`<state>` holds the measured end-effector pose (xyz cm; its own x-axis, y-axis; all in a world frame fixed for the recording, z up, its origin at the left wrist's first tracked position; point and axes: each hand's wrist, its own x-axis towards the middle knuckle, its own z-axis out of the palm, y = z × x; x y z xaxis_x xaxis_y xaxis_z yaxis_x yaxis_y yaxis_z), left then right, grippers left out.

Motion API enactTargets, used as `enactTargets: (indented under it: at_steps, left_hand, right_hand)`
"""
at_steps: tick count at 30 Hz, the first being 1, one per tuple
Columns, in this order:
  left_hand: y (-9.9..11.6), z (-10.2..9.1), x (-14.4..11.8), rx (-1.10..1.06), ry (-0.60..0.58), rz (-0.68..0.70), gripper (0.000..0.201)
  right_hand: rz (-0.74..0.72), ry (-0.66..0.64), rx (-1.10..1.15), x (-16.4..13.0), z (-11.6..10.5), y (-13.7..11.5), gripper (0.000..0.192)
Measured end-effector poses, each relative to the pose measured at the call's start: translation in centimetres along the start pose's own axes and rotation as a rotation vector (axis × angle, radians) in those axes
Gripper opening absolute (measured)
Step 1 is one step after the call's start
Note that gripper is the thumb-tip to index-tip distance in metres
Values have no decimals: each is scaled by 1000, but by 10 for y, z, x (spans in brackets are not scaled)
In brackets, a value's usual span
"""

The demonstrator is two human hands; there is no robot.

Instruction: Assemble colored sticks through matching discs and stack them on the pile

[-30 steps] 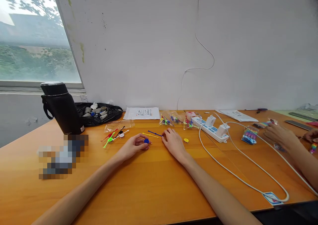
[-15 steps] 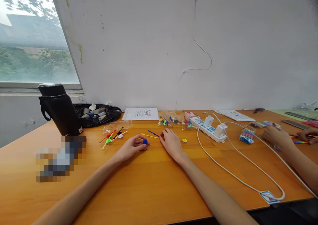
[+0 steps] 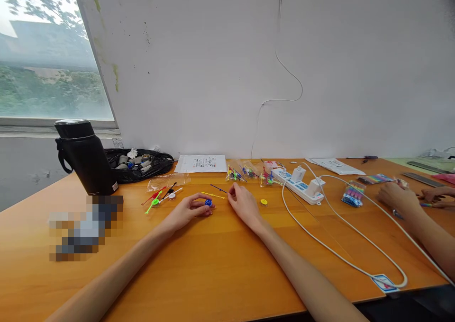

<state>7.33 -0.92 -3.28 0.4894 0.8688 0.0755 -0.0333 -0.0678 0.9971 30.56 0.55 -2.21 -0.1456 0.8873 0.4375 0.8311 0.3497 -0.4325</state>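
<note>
My left hand [image 3: 189, 210] is closed, its thumb and fingers pinching a small blue plastic disc [image 3: 208, 202] just above the table. To its right, my right hand [image 3: 243, 202] has bent fingers around the near end of a thin blue plastic stick [image 3: 218, 188]; the fingertips are partly hidden. A yellow stick [image 3: 212, 195] lies between my hands. A yellow disc [image 3: 263, 202] rests right of my right hand. Left of my left hand sit assembled pieces, sticks with discs: a green one [image 3: 155, 202], a white one [image 3: 172, 195], plus red and black sticks [image 3: 171, 190].
A black thermos [image 3: 85, 158] stands at left before a black plastic bag [image 3: 156, 158]. Clear packets of coloured parts [image 3: 249, 169] lie at the back. A white power strip [image 3: 302, 188] trails white cables across the right side. Another person's hands [image 3: 396, 199] work at far right.
The blue stick has shifted slightly left and away from me with my right fingers. The disc in my left hand has tilted a little. The other person's hands have moved.
</note>
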Motion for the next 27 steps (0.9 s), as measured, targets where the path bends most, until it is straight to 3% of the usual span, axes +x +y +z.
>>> enactTargets:
  at_steps: [5,11,17,27]
  left_hand:
    - [1,-2,-1,-76,30,-32,51]
    - [4,-2,-2,-110,85,-51,59]
    - [-1,-4,1,-101,90,-43,54]
    - [5,-3,-4,-38,120,-12,61]
  right_hand:
    - [51,-127,655,3,5,-8,17]
    - [203,-220,1032,-3,3,-23,26]
    - [128,-269,1028,-5,3,-27,28]
    - [65,-202,870,-5,8,-22,18]
